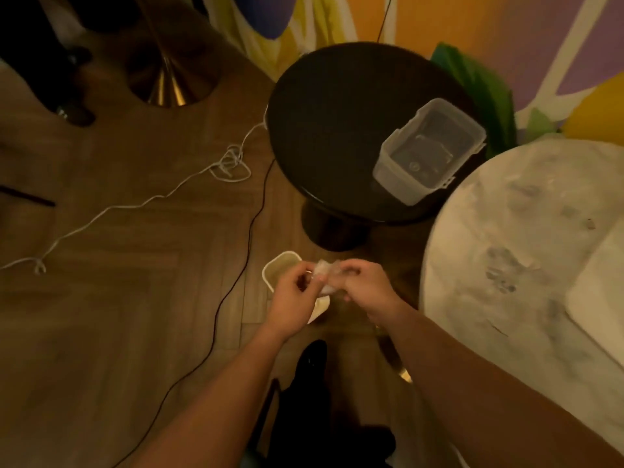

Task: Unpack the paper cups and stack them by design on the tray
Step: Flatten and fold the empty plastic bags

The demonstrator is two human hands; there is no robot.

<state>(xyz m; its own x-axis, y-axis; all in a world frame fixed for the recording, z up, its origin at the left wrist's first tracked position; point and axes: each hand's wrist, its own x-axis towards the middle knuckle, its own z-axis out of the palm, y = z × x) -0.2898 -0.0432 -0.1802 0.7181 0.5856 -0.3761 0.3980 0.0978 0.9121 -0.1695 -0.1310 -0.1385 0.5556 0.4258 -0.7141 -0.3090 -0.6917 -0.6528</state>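
Both my hands are held out over a small white bin (277, 266) standing on the wooden floor. Between them is a crumpled piece of clear plastic wrap (323, 272). My left hand (293, 298) pinches its left side and my right hand (363, 288) pinches its right side. At the right edge, a white tray (597, 298) lies on the round marble table (499, 251). No paper cups show in the head view.
A dark round side table (337, 130) stands ahead with a clear plastic box (429, 153) near its right edge. A white cord (135, 206) and a black cable (250, 231) trail across the floor. A brass lamp base (167, 76) stands at the far left.
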